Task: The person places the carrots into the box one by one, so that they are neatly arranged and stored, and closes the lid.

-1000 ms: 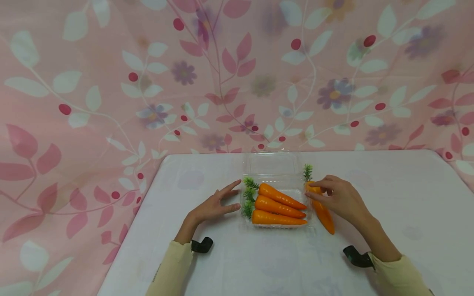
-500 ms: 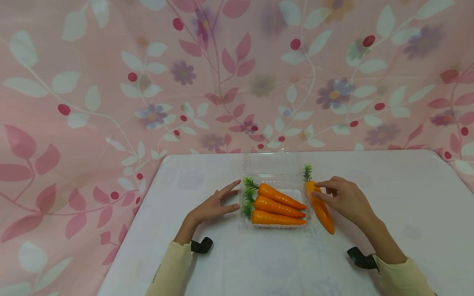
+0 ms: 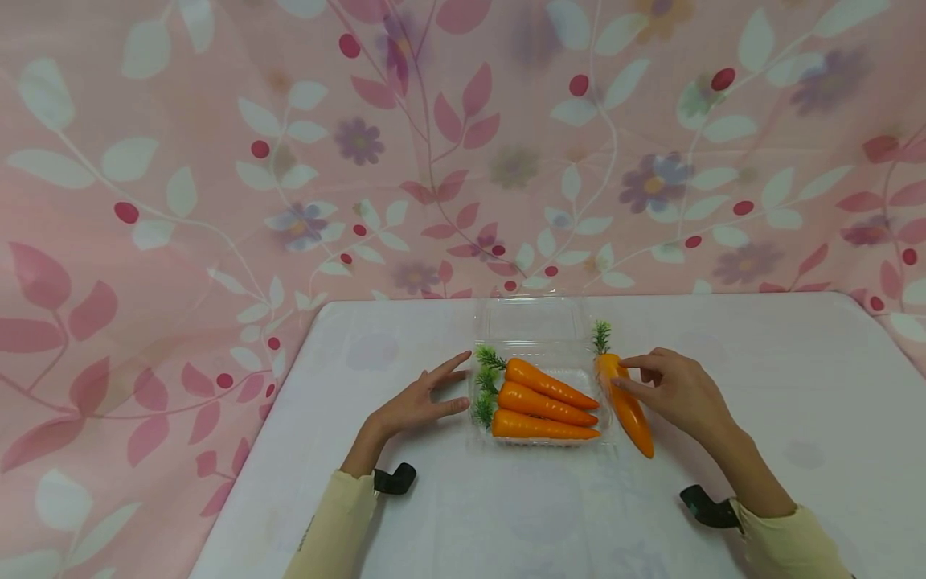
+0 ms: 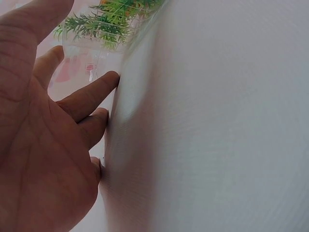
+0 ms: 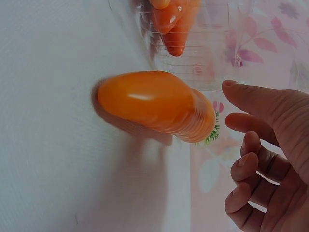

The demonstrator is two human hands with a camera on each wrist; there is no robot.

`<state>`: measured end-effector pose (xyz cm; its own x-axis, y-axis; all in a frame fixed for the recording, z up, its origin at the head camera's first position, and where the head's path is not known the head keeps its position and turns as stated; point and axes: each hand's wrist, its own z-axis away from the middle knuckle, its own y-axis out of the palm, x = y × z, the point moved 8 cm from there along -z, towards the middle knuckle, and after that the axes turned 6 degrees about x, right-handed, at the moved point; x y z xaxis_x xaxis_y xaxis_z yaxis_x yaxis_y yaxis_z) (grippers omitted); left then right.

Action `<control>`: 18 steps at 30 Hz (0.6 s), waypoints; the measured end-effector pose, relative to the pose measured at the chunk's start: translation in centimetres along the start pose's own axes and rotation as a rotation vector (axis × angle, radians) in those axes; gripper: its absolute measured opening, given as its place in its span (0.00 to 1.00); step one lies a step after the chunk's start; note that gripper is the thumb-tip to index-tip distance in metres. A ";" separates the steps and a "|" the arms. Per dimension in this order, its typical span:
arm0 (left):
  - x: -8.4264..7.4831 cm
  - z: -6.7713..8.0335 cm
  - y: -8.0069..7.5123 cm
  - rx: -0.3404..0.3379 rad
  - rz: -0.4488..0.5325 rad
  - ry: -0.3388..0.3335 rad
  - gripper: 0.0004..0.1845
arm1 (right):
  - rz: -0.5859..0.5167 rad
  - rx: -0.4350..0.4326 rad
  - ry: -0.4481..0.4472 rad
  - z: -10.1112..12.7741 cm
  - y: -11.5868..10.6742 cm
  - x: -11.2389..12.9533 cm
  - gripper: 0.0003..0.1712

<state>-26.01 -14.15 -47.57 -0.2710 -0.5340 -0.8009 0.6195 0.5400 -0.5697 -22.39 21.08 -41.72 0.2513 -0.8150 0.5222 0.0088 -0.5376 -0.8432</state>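
Loose carrot (image 3: 628, 412) could roll if nudged off-centre.
It lies at 3 o'clock from the clear container (image 3: 579, 375); the right hand (image 3: 680, 392) beside it holds nothing, fingers slightly parted; the left hand (image 3: 414, 404) is spread wide at 9 o'clock.

Left arm, in a pale yellow long cloth sleeve (image 3: 329, 523), reaches up and rightward from the lower edge of the head view, wrist (image 3: 362, 450) bare past the cuff; left hand (image 3: 412, 404) turned palm inward, fingers (image 4: 91, 99) spread and mostly straight, thumb set apart from them. Right arm (image 3: 755, 474), likewise sleeved, slants up and leftward from the lower right, bare beyond the cuff; right hand (image 3: 683, 394) has thumb and index finger extended, gap between the tips, remaining fingers loosely curled toward the palm. Hands well apart, fingertips directed inward.
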 end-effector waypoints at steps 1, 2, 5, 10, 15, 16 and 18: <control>-0.1 0.0 0.0 0.000 0.002 0.003 0.43 | 0.002 0.007 0.009 0.0 0.1 -0.1 0.21; -0.1 0.0 0.0 0.000 0.002 0.002 0.43 | 0.002 0.015 0.020 0.0 0.2 -0.2 0.21; -0.2 0.1 0.0 0.001 0.004 0.002 0.43 | 0.010 0.031 0.055 0.0 0.5 -0.6 0.22; -0.1 0.0 0.0 0.005 -0.001 -0.010 0.43 | 0.005 0.050 0.112 0.1 0.8 -1.0 0.26; 0.1 0.0 0.0 0.007 -0.005 -0.017 0.43 | 0.021 0.044 0.144 0.3 0.9 -1.4 0.29; 0.1 0.0 0.0 0.007 -0.004 -0.015 0.43 | 0.022 0.043 0.147 0.3 0.9 -1.4 0.29; 0.1 0.0 0.0 0.007 0.000 -0.011 0.43 | 0.019 0.044 0.153 0.4 1.0 -1.5 0.29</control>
<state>-26.03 -14.19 -47.69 -0.2626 -0.5412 -0.7989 0.6249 0.5355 -0.5681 -22.39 21.90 -43.37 0.1018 -0.8500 0.5168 0.0487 -0.5147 -0.8560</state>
